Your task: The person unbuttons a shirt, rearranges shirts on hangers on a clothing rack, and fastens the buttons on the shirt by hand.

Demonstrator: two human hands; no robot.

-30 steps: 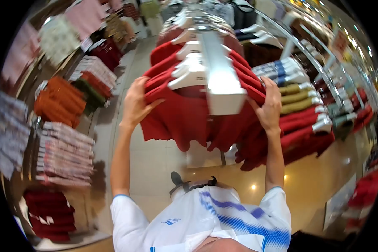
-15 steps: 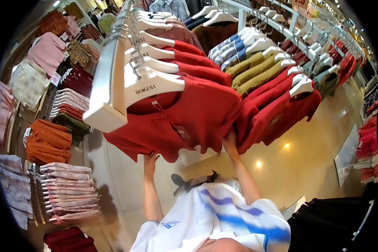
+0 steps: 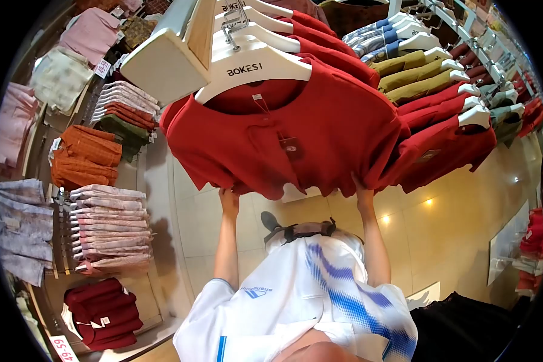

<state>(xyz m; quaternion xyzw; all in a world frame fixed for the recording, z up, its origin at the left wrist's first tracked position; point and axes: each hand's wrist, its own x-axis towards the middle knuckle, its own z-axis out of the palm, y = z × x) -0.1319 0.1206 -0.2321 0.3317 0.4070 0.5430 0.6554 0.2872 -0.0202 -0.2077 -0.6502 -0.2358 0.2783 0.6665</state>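
Note:
A red shirt faces me at the front of the rack, on a white hanger lettered BOKESI. A dark tag hangs at its chest. At the lower left edge of the shirt is my left hand, closed on the cloth, its fingertips partly under the fabric. My right hand grips the lower right edge, with some fingers hidden behind the cloth. More red shirts hang directly behind this one.
The white end of the rack rail juts out at upper left. Olive shirts and other red shirts hang at right. Wall displays hold an orange shirt and striped garments. Black clothing lies at lower right.
The front red shirt appears larger and more spread, facing me more squarely. My hands are farther apart, the right one having moved right and toward the shirt's edge. The view has shifted.

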